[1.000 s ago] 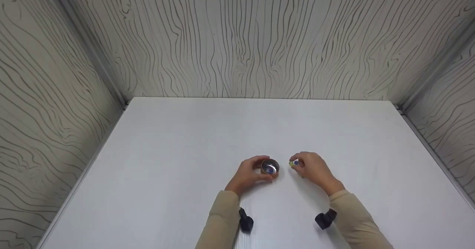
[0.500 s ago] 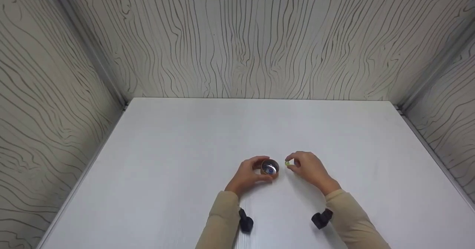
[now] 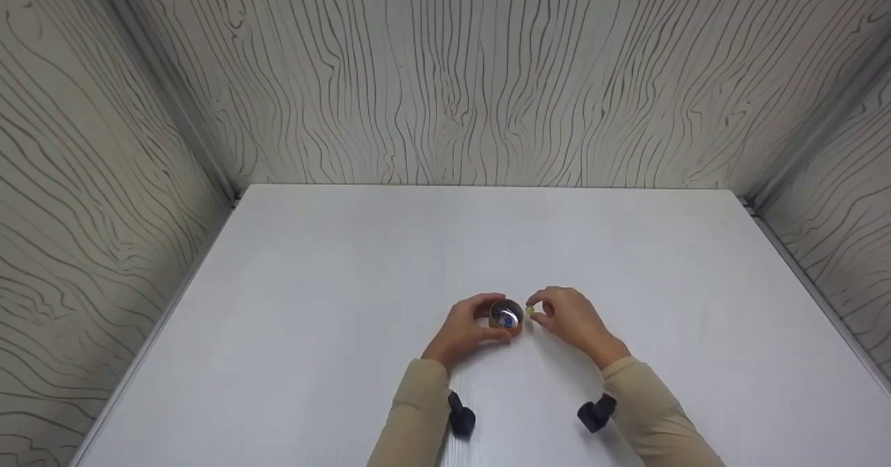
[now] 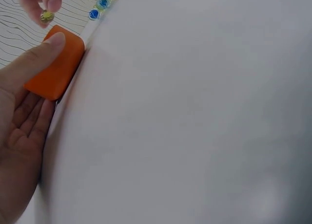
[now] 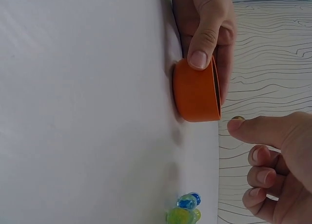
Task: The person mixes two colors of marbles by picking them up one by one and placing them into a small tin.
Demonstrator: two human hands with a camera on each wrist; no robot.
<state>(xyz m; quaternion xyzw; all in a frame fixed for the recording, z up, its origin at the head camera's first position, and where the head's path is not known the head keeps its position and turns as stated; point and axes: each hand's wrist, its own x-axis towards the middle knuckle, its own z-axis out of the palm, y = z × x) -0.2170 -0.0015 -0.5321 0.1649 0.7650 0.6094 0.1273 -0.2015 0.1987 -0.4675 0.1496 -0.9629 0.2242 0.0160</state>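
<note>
A small orange bowl (image 5: pixel 197 95) with a shiny metallic inside stands on the white table. My left hand (image 3: pixel 461 328) grips it from the left, thumb on the near side and fingers behind. Something blue (image 3: pixel 507 321) shows at the bottom of the bowl, too small to tell apart. Just right of the rim, my right hand (image 3: pixel 574 319) pinches a yellow-green marble (image 4: pixel 47 16) between thumb and forefinger, slightly above the rim. Several blue and green glass marbles (image 5: pixel 186 204) lie on the table by my right hand, which hides them from the head view.
The white table (image 3: pixel 334 300) is bounded by a wood-grain patterned wall (image 3: pixel 445 77) at the back and similar walls at both sides. Black wrist cameras (image 3: pixel 461 420) jut from the inner sides of both beige sleeves (image 3: pixel 412 411).
My right hand has moved left, bringing the pinched yellow-green marble up beside the bowl's rim. The left hand and the bowl have stayed in place.
</note>
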